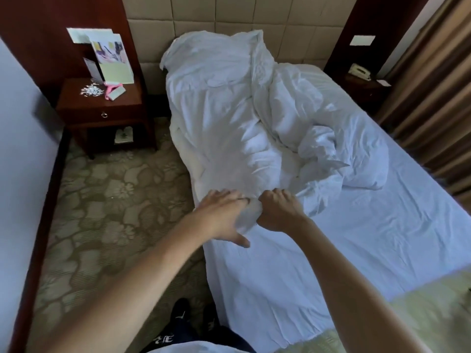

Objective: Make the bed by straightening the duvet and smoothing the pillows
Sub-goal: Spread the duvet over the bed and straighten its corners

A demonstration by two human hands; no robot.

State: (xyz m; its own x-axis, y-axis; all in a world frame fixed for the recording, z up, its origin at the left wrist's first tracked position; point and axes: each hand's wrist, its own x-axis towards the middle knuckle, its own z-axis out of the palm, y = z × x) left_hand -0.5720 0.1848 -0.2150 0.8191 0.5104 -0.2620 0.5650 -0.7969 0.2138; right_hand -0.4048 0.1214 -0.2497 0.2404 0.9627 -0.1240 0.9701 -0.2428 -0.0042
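A white duvet lies crumpled in a long heap along the left half of the bed, reaching up to the padded headboard. My right hand is curled in a fist around the duvet's near corner. My left hand lies over the same bunched corner, fingers spread across the fabric and thumb pointing down toward the sheet. The bare white sheet covers the near and right part of the mattress. No pillow shows; the duvet's far end is bulged at the headboard.
A dark wood nightstand with cards and small items stands left of the bed on patterned carpet. Another nightstand with a phone sits at the far right. Brown curtains hang along the right side.
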